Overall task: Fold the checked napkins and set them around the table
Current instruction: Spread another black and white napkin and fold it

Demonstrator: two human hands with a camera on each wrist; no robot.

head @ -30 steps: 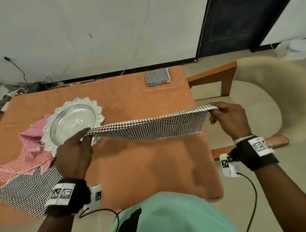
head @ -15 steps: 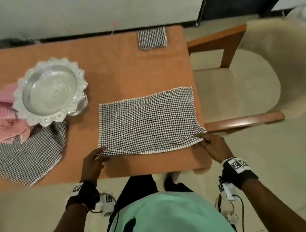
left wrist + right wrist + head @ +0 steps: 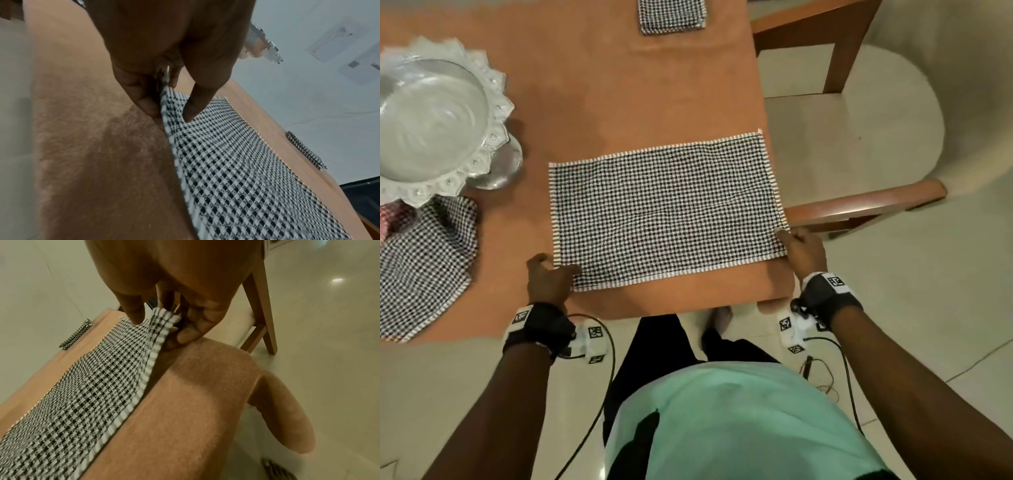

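Observation:
A black-and-white checked napkin (image 3: 664, 212) lies spread flat on the orange-covered table (image 3: 592, 102), at its near right corner. My left hand (image 3: 548, 274) pinches the napkin's near left corner (image 3: 164, 91) between thumb and fingers. My right hand (image 3: 803, 248) pinches the near right corner (image 3: 164, 319), lifted slightly off the cloth. A folded checked napkin (image 3: 671, 15) rests at the table's far edge. Another unfolded checked napkin (image 3: 417, 267) lies at the left, partly under the silver dish.
A silver scalloped dish (image 3: 431, 116) stands at the left of the table, with a red checked cloth (image 3: 390, 216) beneath it. A wooden armchair with a cream seat (image 3: 859, 137) stands close to the table's right edge. Cables trail from my wrists.
The napkin was held stretched in the air, then lowered and laid flat on the table. Both hands came toward the near edge and still hold its near corners.

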